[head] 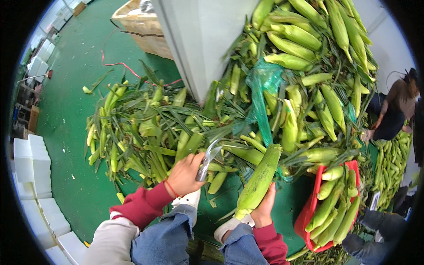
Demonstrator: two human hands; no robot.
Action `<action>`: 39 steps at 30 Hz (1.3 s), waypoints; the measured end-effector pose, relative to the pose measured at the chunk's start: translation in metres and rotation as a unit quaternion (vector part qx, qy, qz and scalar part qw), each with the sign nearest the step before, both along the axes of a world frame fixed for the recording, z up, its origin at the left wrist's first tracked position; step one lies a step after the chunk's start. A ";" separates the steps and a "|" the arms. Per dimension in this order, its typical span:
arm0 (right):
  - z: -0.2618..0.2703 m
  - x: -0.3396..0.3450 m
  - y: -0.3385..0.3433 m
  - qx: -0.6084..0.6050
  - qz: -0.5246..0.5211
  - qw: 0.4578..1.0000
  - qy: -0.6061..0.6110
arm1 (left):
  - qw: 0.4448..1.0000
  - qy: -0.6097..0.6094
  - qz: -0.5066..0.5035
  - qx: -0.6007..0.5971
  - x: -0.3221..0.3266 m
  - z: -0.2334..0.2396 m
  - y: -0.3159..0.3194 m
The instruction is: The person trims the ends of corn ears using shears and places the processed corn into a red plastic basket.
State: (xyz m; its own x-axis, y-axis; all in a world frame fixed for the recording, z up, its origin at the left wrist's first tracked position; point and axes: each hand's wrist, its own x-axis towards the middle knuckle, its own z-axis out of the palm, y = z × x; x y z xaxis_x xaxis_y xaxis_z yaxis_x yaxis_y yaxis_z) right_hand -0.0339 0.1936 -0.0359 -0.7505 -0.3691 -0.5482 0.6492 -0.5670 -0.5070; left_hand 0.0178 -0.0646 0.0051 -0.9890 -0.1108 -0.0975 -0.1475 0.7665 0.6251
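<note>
My left hand (pixel 187 175), with a red cord at the wrist, grips a metal-bladed knife (pixel 208 159), its curved blade pointing up and away from me. In my right hand (pixel 264 207) lies an ear of corn in its green husk (pixel 259 180), tilted with its cut stalk end towards me and dark specks along the husk. The fingers of that hand are partly hidden under the ear. Between and beyond both hands, loose husks, leaves and stalk pieces (pixel 155 132) cover the floor.
A heap of husked-in corn ears (pixel 294 46) rises at the upper right, with a green plastic bag (pixel 260 96) on it. A red basket (pixel 299 220) holds several ears. White boxes (pixel 49 212) line the left. A person (pixel 399 99) bends over another corn pile at far right.
</note>
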 end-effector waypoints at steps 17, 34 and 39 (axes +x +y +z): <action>-0.123 -0.017 -0.219 0.504 0.286 0.402 0.709 | 0.916 -0.132 0.359 0.119 0.024 -0.166 -0.080; -0.049 -0.001 -0.147 0.448 0.365 0.577 0.577 | 0.781 -0.053 0.396 0.480 0.042 -0.131 -0.075; -0.024 -0.019 -0.221 0.379 0.372 0.600 0.599 | 0.675 -0.037 0.368 0.639 0.067 -0.089 -0.074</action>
State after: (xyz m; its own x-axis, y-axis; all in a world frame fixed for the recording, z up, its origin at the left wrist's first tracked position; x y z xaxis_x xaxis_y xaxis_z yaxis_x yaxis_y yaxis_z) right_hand -0.0532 -0.0278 -0.0600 -0.5564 -0.8309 -0.0029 -0.5071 0.3423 -0.7910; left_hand 0.0844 -0.1387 -0.0838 -0.6987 -0.3478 -0.6252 -0.2622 -0.6885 0.6761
